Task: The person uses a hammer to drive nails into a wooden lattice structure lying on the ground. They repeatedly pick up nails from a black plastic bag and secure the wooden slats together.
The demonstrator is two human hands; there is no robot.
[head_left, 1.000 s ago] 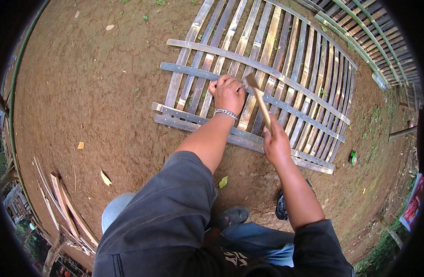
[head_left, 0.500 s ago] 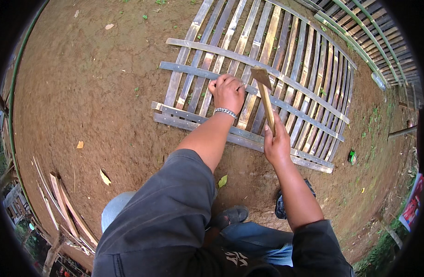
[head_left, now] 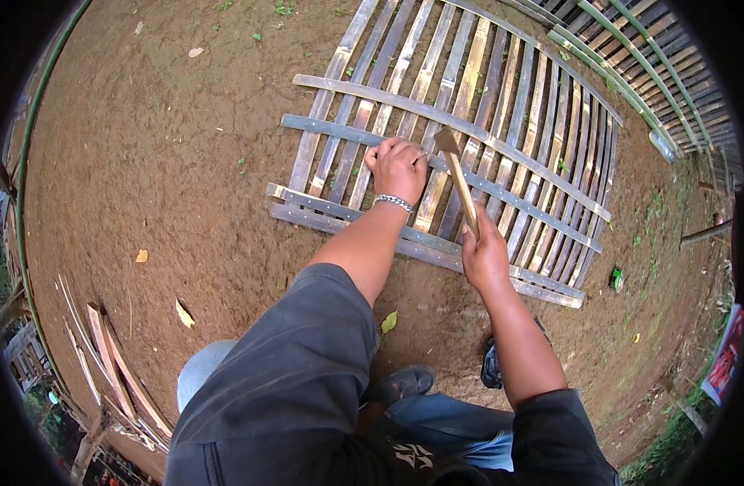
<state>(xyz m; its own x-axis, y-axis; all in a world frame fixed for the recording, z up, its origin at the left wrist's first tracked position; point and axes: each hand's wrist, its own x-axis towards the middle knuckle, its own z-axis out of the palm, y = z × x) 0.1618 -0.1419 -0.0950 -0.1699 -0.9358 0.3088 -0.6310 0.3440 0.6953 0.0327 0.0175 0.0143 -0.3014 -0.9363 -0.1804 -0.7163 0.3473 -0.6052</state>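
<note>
A panel of bamboo slats [head_left: 469,73] lies on the ground before me, with bamboo strips crossing it. My left hand [head_left: 398,172] is closed low over the middle cross strip [head_left: 323,126], pinching what looks like a thin nail [head_left: 421,157] at its fingertips. My right hand [head_left: 485,253] is wrapped round the wooden handle of a hammer [head_left: 459,182]. Its brownish metal head is just right of my left fingers, over the strip. Rows of small nail heads dot the near cross strips [head_left: 339,212]. The nail's point is hidden from view.
Loose bamboo strips [head_left: 125,364] lie at the lower left. A slatted bamboo fence [head_left: 656,61] stands at the far right, with a plastic bottle [head_left: 662,146] by its foot. A small green item [head_left: 616,279] lies right of the panel. A green hose-like line [head_left: 27,146] bounds the left.
The hammer's head has swung slightly down and left, closer to my left fingers. My left hand stays on the same strip; the whole view has shifted slightly.
</note>
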